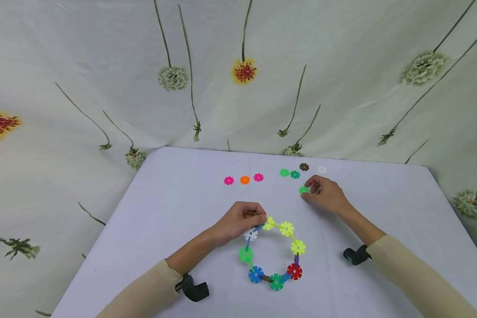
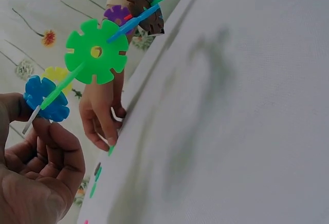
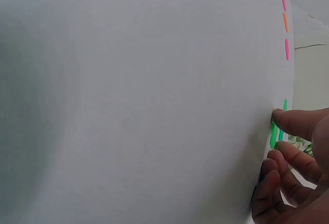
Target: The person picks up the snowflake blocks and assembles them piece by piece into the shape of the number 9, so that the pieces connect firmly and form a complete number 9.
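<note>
Left hand [image 1: 240, 219] pinching a ring of notched plastic discs [image 1: 286, 229], right hand [image 1: 327, 194] pinching a green disc [image 1: 303, 190] — flat, flower-shaped

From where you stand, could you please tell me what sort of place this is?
Probably an indoor filming set-up for handiwork: flower-print fabric behind a white tabletop, and a black wrist camera on each arm.

Head view looks down from six o'clock toward twelve; wrist views, closer and rolled sideways, share the right hand [image 1: 327, 195].
</note>
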The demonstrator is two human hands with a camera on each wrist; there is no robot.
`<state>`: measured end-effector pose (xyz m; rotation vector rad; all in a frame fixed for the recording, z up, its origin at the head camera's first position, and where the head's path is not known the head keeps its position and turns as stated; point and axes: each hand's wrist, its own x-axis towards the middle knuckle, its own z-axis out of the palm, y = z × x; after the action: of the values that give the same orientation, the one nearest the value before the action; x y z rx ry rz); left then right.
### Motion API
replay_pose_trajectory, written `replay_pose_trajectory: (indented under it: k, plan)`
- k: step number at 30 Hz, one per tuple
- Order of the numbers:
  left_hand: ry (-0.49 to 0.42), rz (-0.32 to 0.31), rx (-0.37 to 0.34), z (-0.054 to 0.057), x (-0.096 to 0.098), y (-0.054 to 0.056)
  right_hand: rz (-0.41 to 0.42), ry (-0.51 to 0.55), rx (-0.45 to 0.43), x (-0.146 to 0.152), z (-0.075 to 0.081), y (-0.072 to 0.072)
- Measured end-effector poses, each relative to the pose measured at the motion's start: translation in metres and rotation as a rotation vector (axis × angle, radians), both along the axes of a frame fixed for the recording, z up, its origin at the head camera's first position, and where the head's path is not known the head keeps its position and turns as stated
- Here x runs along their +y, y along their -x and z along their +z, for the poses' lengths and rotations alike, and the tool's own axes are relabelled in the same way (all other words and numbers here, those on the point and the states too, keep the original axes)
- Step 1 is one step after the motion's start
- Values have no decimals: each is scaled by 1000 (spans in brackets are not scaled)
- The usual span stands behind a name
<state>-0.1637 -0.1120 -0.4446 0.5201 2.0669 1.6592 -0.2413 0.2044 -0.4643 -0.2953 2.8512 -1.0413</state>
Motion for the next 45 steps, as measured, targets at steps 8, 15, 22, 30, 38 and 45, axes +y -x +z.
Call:
replay_pose_trajectory:
  k: [8,15,22,30,38,45]
  plan:
    - [0,-4,-10,-1,2,-2,-28,3,-9,-6,0,-1]
    - [3,-4,-12,-2,2,-3,-10,77,49,-11,-4,-8]
    - [-3,-11,-13,-1,3,-4,36,127,87,-18,5,-26]
    - [6,-1,-21,-1,5,-1,68,189,86,-24,22,-49]
    - [19,7,-21,-2,5,1,130,309,28,-32,34,-69]
    - [17,-5,-25,-1,6,0,214,372,-21,-39,44,-81]
